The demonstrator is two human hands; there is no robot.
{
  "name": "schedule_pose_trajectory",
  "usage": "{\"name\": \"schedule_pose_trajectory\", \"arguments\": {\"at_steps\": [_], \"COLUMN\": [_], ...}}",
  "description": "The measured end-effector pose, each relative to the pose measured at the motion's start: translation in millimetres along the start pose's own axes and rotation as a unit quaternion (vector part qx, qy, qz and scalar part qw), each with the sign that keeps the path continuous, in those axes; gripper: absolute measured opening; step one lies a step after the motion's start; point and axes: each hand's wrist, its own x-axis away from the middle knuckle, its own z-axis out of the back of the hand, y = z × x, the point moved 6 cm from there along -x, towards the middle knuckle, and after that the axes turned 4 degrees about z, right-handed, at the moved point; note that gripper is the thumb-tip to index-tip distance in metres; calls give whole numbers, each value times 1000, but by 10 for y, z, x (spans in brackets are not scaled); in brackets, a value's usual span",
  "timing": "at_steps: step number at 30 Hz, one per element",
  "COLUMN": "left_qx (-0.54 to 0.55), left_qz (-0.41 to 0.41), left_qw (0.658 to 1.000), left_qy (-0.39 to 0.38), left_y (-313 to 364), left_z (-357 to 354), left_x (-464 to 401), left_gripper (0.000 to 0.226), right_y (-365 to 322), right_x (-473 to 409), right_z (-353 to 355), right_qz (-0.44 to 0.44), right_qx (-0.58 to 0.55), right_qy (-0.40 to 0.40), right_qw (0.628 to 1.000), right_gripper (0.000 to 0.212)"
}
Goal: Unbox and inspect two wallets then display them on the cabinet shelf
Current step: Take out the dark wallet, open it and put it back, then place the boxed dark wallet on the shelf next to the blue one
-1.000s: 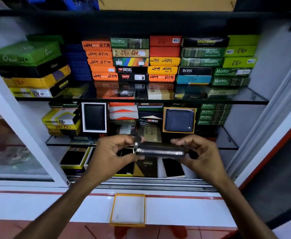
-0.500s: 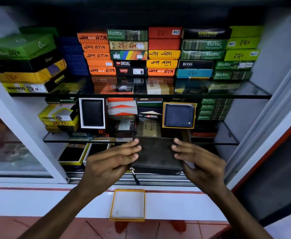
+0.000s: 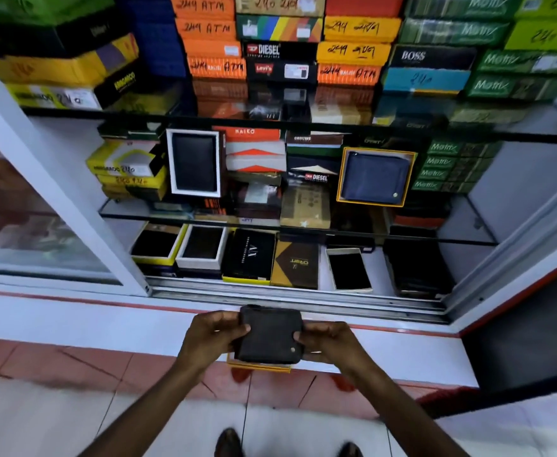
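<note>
A glass-shelved display cabinet (image 3: 461, 225) stacked with wallet boxes is seen ahead. A dark zip wallet (image 3: 270, 336) is held flat below it, over a yellow-edged box tray (image 3: 257, 367), gripped at its edges by the left hand (image 3: 212, 338) and right hand (image 3: 331, 344).

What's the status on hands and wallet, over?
Left hand and right hand both gripping dark wallet, closed, flat side up. Held above yellow-rimmed box on the ledge. Nothing blocking.
</note>
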Motion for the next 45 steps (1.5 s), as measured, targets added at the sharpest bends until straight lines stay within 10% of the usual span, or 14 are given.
{"name": "schedule_pose_trajectory", "arguments": {"at_steps": [9, 19, 36, 45], "left_qx": [-283, -242, -73, -152], "left_qz": [-69, 5, -273, -276], "left_qw": [948, 965, 947, 943], "left_qy": [125, 95, 153, 110], "left_y": [-343, -505, 2015, 2370], "left_z": [42, 27, -28, -520], "left_x": [-283, -261, -250, -1027], "left_gripper": [19, 36, 30, 45], "right_y": [340, 331, -2162, -2390], "right_x": [-330, -322, -308, -1065], "right_z": [-149, -151, 153, 259], "right_qz": [0, -11, 265, 228], "right_qx": [109, 145, 64, 137], "right_qy": [106, 109, 165, 190], "right_qw": [988, 983, 948, 945], "right_gripper": [11, 23, 27, 65]}}
